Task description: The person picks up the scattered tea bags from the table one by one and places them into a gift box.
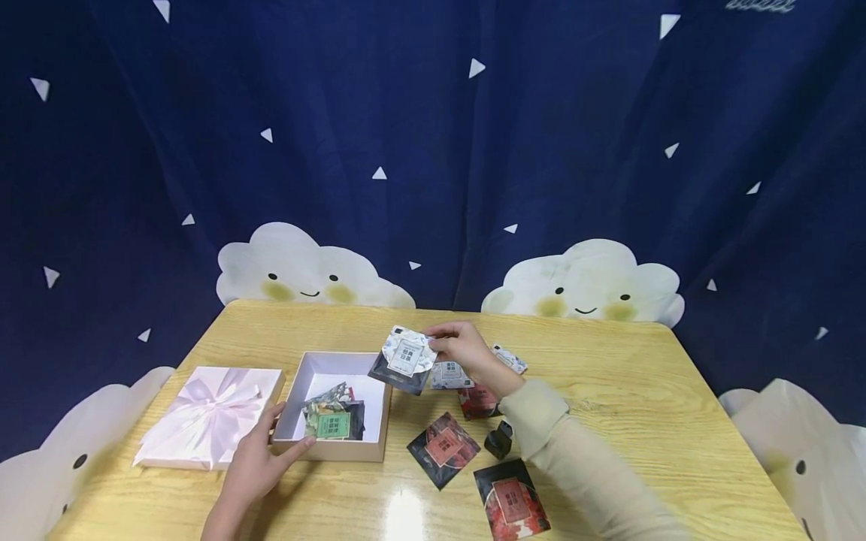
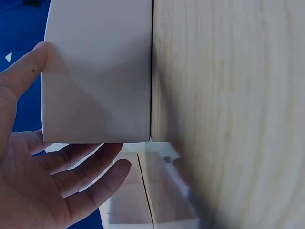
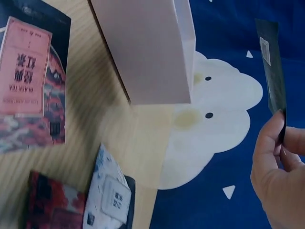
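A white floral and black tea sachet (image 1: pixel 410 353) is pinched by the thumb and fingers of my right hand (image 1: pixel 467 352), raised above the box's back right corner. Its dark back with a barcode label faces the right wrist view. My left hand (image 1: pixel 255 458) rests around the front left corner of an uncovered pale pink box (image 1: pixel 347 451). The thumb touches its front wall; the other fingers extend loosely along the left side. Inside lie several sachets, with a green-labelled tea sachet (image 1: pixel 334 425) uppermost.
The pink lid with a ribbon bow (image 1: pixel 215 406) lies left of the box. Red-labelled sachets (image 1: pixel 443 449) (image 1: pixel 512 500), a partly covered red sachet (image 1: pixel 477 402), white floral sachets (image 1: pixel 449 374) and a small black object (image 1: pixel 499 440) lie to the right. A dark blue curtain (image 1: pixel 433 150) hangs behind.
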The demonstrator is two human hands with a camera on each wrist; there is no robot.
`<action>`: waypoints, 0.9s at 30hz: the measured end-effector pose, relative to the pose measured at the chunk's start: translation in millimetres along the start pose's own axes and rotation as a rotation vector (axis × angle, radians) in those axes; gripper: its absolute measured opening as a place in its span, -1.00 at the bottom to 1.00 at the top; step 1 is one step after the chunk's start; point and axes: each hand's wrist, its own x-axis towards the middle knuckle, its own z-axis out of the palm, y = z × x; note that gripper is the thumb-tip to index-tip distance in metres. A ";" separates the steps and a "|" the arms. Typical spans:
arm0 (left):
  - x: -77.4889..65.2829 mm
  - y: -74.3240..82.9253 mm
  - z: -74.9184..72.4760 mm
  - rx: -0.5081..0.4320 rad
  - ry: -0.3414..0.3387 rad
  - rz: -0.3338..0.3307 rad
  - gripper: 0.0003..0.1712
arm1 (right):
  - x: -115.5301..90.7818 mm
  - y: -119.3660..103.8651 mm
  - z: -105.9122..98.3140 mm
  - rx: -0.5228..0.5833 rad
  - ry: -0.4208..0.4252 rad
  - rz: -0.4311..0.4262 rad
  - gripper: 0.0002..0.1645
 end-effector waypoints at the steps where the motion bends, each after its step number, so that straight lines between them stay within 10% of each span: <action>1: 0.4 0.0 0.0 0.000 0.000 0.000 -0.12 | 1.5 1.4 2.5 0.004 0.000 0.001 -0.69; 27: 1.2 1.5 -1.4 0.010 -0.003 0.003 -0.12 | 25.1 21.4 70.6 -0.096 -0.121 0.057 -0.73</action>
